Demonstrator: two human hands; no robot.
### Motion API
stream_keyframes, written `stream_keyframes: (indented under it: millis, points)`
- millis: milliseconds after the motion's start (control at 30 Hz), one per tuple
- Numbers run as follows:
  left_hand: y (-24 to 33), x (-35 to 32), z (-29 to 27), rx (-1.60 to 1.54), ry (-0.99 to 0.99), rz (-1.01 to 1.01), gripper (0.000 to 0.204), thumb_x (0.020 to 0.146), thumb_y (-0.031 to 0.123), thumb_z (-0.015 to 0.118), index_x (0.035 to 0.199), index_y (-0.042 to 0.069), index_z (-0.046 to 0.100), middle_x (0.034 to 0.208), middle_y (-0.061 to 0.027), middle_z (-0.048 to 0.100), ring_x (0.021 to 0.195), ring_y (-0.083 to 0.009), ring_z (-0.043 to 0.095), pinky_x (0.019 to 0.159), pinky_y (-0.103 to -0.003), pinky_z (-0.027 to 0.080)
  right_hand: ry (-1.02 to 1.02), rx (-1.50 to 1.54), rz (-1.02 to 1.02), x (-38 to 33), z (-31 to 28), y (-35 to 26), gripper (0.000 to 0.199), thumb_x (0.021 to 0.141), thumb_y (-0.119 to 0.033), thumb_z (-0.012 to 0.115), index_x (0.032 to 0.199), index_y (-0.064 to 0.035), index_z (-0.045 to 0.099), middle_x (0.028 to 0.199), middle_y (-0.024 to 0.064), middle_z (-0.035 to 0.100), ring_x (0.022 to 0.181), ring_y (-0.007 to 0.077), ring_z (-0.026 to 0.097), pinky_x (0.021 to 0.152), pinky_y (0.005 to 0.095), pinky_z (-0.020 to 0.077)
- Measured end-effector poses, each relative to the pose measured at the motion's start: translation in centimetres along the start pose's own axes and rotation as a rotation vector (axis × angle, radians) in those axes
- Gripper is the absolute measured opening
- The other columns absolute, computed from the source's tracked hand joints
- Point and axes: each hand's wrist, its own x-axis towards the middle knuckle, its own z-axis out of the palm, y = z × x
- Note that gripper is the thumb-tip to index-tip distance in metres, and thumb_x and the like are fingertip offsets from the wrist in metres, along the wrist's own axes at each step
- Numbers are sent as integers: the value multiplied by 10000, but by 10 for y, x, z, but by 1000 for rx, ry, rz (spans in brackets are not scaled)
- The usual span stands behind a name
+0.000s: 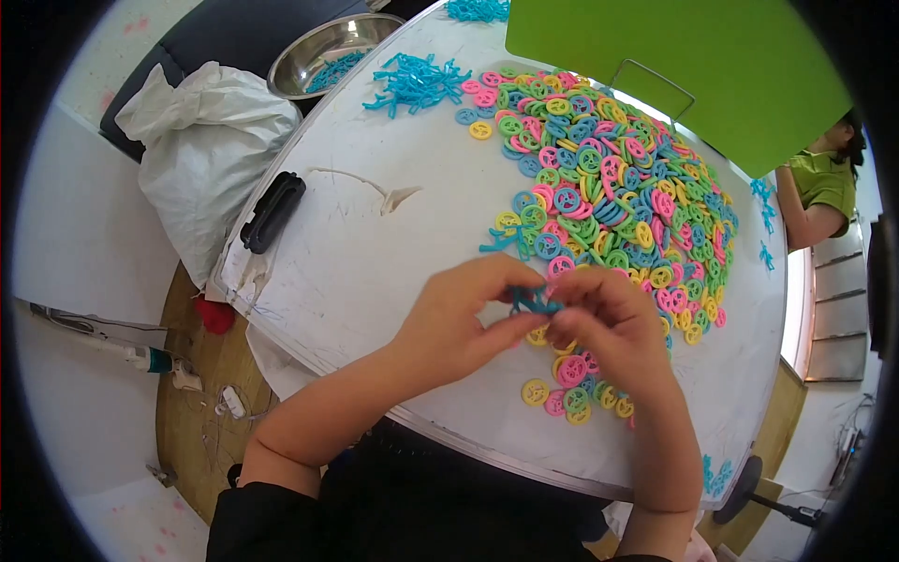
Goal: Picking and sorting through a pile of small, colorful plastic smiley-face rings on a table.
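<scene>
Over the near part of the white table (375, 272), my left hand (454, 314) and my right hand (613, 328) meet with fingers pinched. Between them is a small blue branched plastic piece (536, 304), held at its left end by my left fingers and at its right by my right. A pink spot shows at my right fingertips; I cannot make out what it is. Just beyond lies a large heap of small spoked plastic wheels (618, 187) in pink, yellow, green and blue. Similar blue branched pieces (506, 240) rest at the heap's left edge, behind my hands.
A pile of blue pieces (420, 84) lies at the far left, near a steel bowl (284, 67) holding more. A black tray-like object (273, 214) sits at the left edge beside a white sack (211, 140). A green board (674, 66) stands behind; a person (824, 192) is at right.
</scene>
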Motion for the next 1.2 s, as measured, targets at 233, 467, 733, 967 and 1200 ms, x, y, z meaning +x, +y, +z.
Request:
stream_keyframes:
  millis: [233, 467, 733, 967, 1200]
  points:
    - [1, 4, -2, -151, 337, -71, 230, 856, -49, 721, 1065, 16, 652, 1026, -53, 653, 867, -113, 643, 770, -271, 543, 260, -1091, -595, 15, -22, 8, 192, 792, -39, 756, 978, -35, 706, 897, 63, 640, 768, 219, 630, 651, 321, 511]
    - [-3, 2, 3, -89, 314, -29, 202, 851, -64, 708, 1037, -2, 661, 1007, -60, 639, 875, -125, 644, 732, -271, 551, 188, -1433, -586, 19, 0, 27, 211, 686, -67, 735, 891, -43, 692, 893, 43, 603, 854, 233, 590, 678, 374, 492]
    - [-4, 2, 3, -36, 245, 5, 224, 849, -71, 698, 1058, 0, 664, 1031, -66, 639, 900, -132, 649, 764, -279, 559, 136, -1396, -672, 17, 6, 30, 214, 672, -68, 750, 876, -44, 692, 942, 57, 625, 888, 257, 602, 768, 404, 492]
    - [-4, 1, 2, -46, 272, 0, 242, 841, -63, 710, 1071, 1, 665, 1074, -85, 643, 962, -154, 646, 793, -275, 557, 81, -1153, -625, 17, 9, 31, 211, 705, -85, 792, 888, -52, 694, 946, 68, 631, 904, 274, 622, 806, 394, 508]
    - [-3, 2, 0, -46, 241, 12, 252, 837, -60, 714, 1075, 8, 665, 1118, -95, 634, 1016, -175, 639, 820, -286, 559, 47, -1225, -658, 19, 11, 35, 208, 773, -129, 717, 954, -32, 682, 927, 87, 613, 889, 279, 616, 772, 413, 501]
